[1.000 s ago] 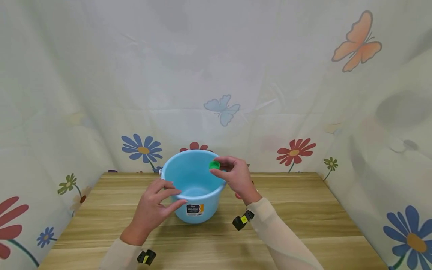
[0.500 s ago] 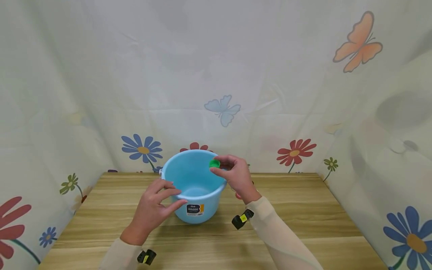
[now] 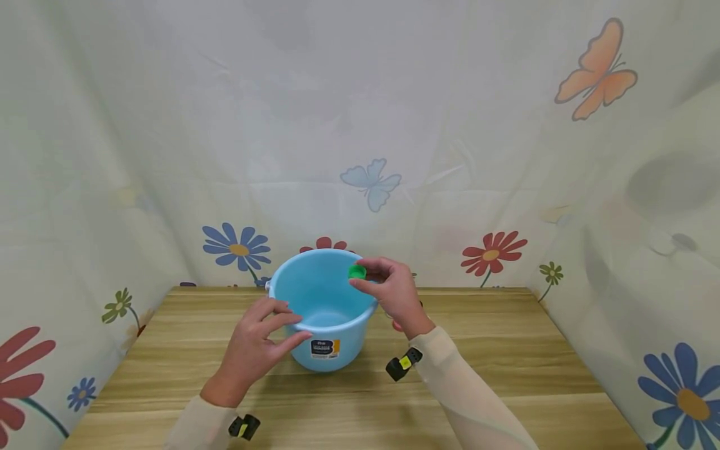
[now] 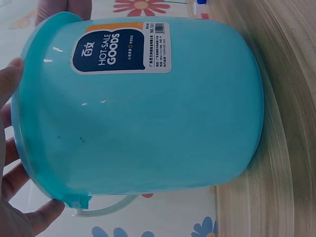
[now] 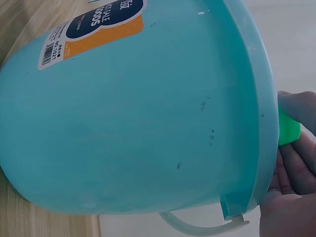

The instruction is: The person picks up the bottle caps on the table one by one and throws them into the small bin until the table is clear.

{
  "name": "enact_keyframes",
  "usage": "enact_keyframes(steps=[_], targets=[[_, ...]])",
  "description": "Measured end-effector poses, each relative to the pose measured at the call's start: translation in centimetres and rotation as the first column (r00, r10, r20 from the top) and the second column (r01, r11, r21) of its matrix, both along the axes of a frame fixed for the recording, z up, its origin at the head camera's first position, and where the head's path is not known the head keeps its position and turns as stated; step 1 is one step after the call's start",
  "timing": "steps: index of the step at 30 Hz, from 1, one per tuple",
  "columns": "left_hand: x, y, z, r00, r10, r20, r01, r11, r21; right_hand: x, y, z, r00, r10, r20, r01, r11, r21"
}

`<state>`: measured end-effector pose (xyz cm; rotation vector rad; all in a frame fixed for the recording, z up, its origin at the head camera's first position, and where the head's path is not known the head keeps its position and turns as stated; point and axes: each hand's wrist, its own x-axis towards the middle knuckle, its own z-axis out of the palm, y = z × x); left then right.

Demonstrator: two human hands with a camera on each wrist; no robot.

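A light blue plastic bucket (image 3: 354, 342) stands upright on the wooden table, its label (image 4: 121, 48) facing me. My left hand (image 3: 247, 344) holds the near left part of its rim, thumb outside and fingers over the edge, as the left wrist view also shows. Over the right side of the bucket's mouth, my right hand (image 3: 398, 297) pinches a small green bottle cap (image 3: 357, 272) between thumb and fingers. In the right wrist view the rim partly hides the green cap (image 5: 290, 128). What can be seen of the bucket's inside is bare blue plastic.
A small red item (image 3: 396, 325) lies behind my right wrist, mostly hidden. Past the bucket, the left wrist view catches a bit of a blue and white object (image 4: 199, 4). A pale handle (image 5: 197, 229) hangs off the bucket. A flowered curtain (image 3: 450, 187) borders the table (image 3: 495, 362).
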<state>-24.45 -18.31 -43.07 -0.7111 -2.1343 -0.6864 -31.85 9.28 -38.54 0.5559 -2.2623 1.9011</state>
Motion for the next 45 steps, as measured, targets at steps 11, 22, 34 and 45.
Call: enact_keyframes(steps=[11, 22, 34, 45], targets=[[-0.1, 0.0, -0.1, 1.000, -0.011, 0.005, 0.011, 1.000, 0.002, 0.2, 0.0, -0.1, 0.999, -0.043, -0.002, 0.043, 0.999, 0.005], [0.0, 0.0, -0.2, 1.000, -0.009, 0.008, 0.009, 1.000, 0.002, 0.0, 0.2, -0.6, 0.999, -0.042, -0.026, 0.042, 0.999, 0.008], [0.0, -0.1, -0.3, 1.000, -0.013, 0.012, 0.013, 1.000, 0.006, -0.1, 0.9, -1.0, 0.999, -0.043, -0.019, 0.043, 0.999, -0.021], [0.2, 0.0, -0.2, 0.999, -0.017, 0.028, 0.016, 1.000, 0.016, 0.0, 1.8, -1.5, 0.996, -0.083, -0.023, 0.082, 0.997, -0.007]])
